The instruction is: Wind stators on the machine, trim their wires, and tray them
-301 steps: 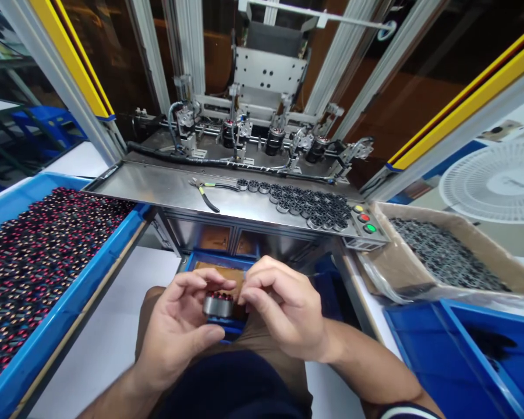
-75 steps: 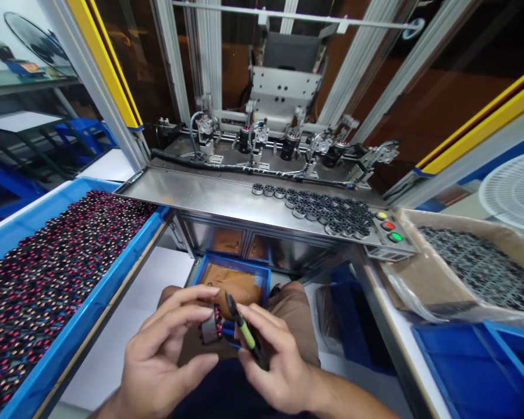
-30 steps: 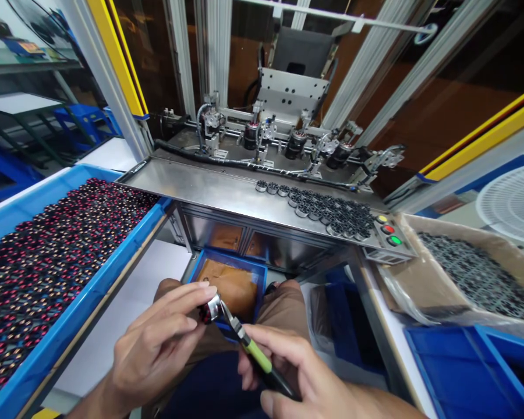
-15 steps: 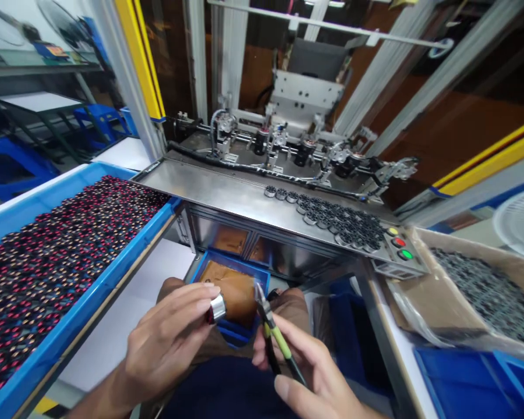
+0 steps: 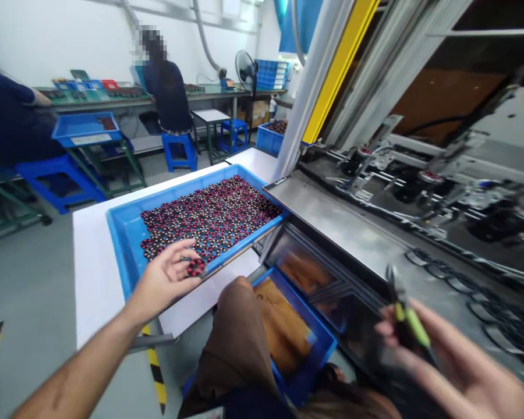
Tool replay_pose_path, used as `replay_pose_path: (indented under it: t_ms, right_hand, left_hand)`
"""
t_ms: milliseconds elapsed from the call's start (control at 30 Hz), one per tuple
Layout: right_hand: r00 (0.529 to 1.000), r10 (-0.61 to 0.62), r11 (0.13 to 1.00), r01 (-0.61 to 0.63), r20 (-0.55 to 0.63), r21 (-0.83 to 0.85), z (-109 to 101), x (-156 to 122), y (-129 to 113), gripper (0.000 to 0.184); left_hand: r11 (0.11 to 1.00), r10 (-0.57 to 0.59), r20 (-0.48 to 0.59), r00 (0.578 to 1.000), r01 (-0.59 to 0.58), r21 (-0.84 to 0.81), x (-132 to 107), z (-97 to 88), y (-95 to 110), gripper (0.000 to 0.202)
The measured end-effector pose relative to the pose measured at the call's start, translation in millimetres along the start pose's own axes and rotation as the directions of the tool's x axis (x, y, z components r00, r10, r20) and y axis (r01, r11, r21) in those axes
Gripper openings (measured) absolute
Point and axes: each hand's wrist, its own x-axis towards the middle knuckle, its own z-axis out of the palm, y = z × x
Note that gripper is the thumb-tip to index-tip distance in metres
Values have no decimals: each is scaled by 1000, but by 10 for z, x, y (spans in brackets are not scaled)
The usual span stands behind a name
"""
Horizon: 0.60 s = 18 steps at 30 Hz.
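My left hand (image 5: 168,282) is over the near edge of a blue tray (image 5: 123,262). Its thumb and fingers curl around a small round wound coil core (image 5: 196,267) with red and dark windings. Heaped in the tray are many like cores (image 5: 209,215), black with red and copper-coloured wire. On the right, my right hand (image 5: 445,349) grips pliers (image 5: 404,311) with yellow-green and black handles, jaws pointing up. This hand is smeared by motion and stands in front of the metal ledge of a machine.
Dark ring-shaped parts (image 5: 471,291) lie on the steel ledge (image 5: 332,203). Below, a blue bin (image 5: 327,349) holds brown sheet material (image 5: 283,326). A yellow-edged post (image 5: 340,70) rises by the tray. Two co-workers (image 5: 168,93) sit at a far bench.
The view has swung left. My left hand has moved from above my lap to the tray; the silver-sided piece it held now shows red windings. The pliers stay in my right hand.
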Motion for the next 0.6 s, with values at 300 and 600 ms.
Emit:
replay_pose_path:
  t_ms: [300, 600]
  right_hand:
    - [998, -40, 707, -7, -50, -707, 127, 2018, 50, 65]
    - [974, -205, 635, 59, -94, -771, 319, 2052, 323, 57]
  left_hand:
    - [748, -185, -108, 977, 211, 629, 1034, -1753, -511, 30]
    - [566, -349, 6, 937, 206, 799, 1214, -1692, -844, 29]
